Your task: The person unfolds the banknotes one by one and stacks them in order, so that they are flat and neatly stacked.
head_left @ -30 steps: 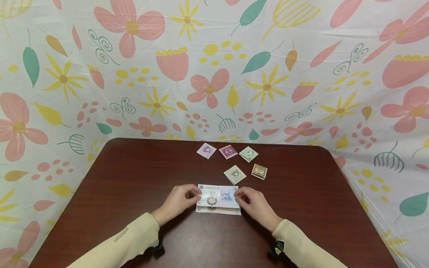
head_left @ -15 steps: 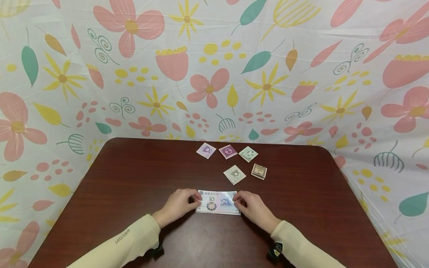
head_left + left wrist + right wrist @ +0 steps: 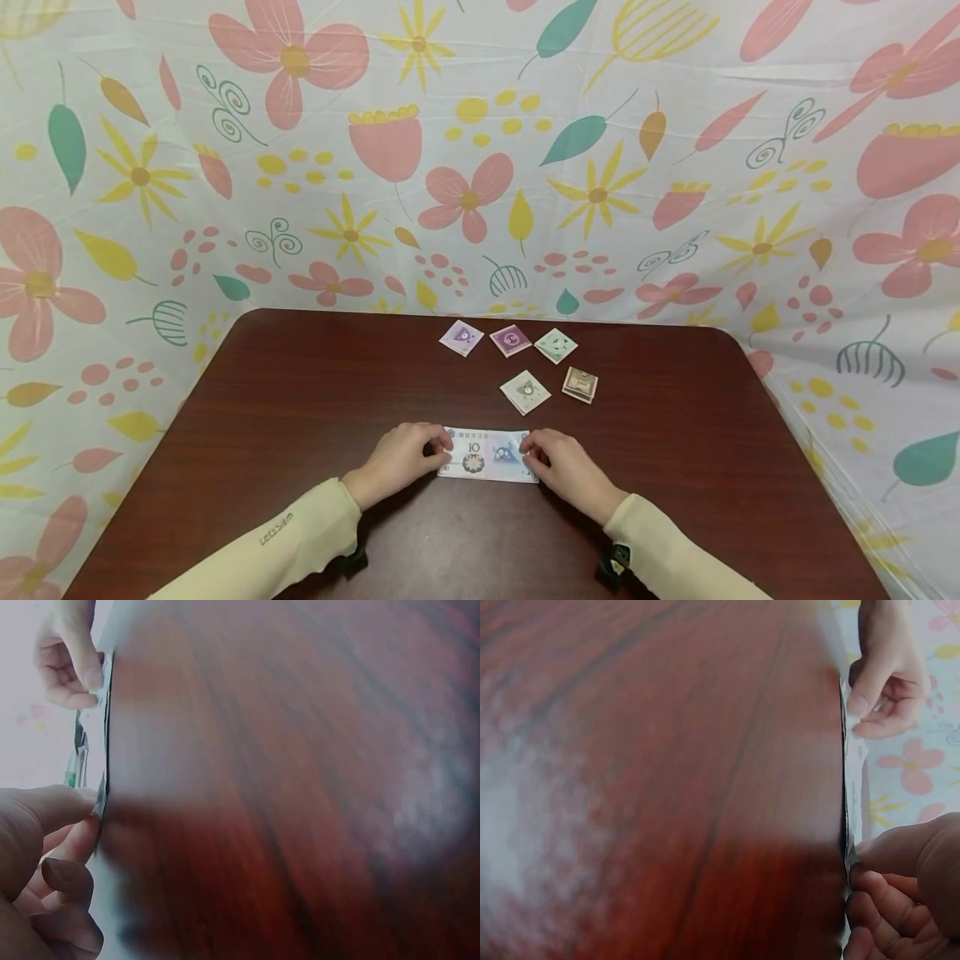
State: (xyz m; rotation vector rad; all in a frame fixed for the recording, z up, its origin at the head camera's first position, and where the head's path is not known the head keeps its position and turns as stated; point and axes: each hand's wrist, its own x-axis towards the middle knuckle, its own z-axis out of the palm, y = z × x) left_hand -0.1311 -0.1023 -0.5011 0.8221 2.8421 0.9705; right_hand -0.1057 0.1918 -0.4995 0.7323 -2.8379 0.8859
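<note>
A pale blue and pink play banknote [image 3: 487,455] marked 10 lies sideways near the middle of the table in the head view. At its left end, my left hand [image 3: 401,456] pinches the paper between thumb and fingers. The right hand [image 3: 567,465] holds the opposite end the same way. In the left wrist view the note [image 3: 94,750] is seen nearly edge-on, close over the tabletop. Thumb and curled fingers also show at its near end in the right wrist view. The 20 note below is covered by the 10.
Beyond the hands lie folded notes: lilac [image 3: 461,337], purple [image 3: 511,340], green [image 3: 556,344], grey-beige [image 3: 525,392] and brown [image 3: 580,384]. The dark wooden table [image 3: 300,375] meets a floral cloth [image 3: 480,208] at its back and sides.
Both hands have brought the 10 note down toward the person, so that it covers the 20 note whose edge showed below it. Over the last half second little has moved.
</note>
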